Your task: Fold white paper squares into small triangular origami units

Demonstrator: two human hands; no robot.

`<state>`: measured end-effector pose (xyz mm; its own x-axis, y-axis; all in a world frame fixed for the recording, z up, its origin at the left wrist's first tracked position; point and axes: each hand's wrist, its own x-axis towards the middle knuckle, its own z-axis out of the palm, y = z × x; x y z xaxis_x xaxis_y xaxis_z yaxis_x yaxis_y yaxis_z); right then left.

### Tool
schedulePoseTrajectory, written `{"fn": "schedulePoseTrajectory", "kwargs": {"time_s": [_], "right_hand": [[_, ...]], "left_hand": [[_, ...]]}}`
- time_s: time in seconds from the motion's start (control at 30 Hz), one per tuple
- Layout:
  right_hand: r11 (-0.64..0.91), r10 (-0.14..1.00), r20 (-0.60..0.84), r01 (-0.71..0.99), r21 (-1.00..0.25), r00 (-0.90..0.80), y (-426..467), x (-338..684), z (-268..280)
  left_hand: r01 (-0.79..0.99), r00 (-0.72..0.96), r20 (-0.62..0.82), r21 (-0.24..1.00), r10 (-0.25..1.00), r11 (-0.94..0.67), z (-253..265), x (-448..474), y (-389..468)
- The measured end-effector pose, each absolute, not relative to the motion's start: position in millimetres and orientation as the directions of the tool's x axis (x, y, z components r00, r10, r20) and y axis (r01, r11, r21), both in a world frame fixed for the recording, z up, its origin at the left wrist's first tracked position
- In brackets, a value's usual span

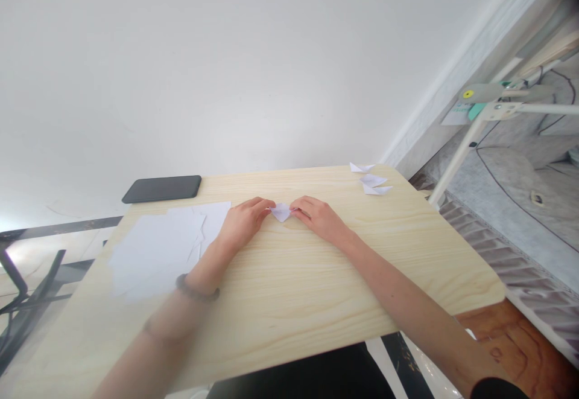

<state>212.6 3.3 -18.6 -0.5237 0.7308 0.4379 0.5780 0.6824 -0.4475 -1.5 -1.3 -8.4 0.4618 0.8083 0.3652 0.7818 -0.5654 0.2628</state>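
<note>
A small folded piece of white paper (281, 212) is held between my two hands above the middle of the table. My left hand (245, 221) pinches its left corner, with thumb and fingers pressed together. On the other side, my right hand (319, 218) grips the right corner in the same way. The paper's middle hangs in a point between them. Three folded paper boats, among them the front paper boat (377, 191), sit at the far right corner of the table. Loose white sheets (154, 254) lie to the left of my left hand.
The light wood table (298, 302) stands against a white wall. A dark flat phone-like slab (161, 189) lies at its back left corner. To the right are a white metal frame (461, 151) and a grey covered seat or bed.
</note>
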Motion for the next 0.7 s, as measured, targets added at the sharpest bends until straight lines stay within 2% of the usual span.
{"fn": "schedulePoseTrajectory", "kwargs": {"time_s": [0.7], "right_hand": [[0.682,0.73,0.407,0.625,-0.38,-0.549,1.1,212.1,-15.7]], "left_hand": [[0.829,0.42,0.352,0.225,0.836,-0.511,-10.6,-1.8,-0.6]]}}
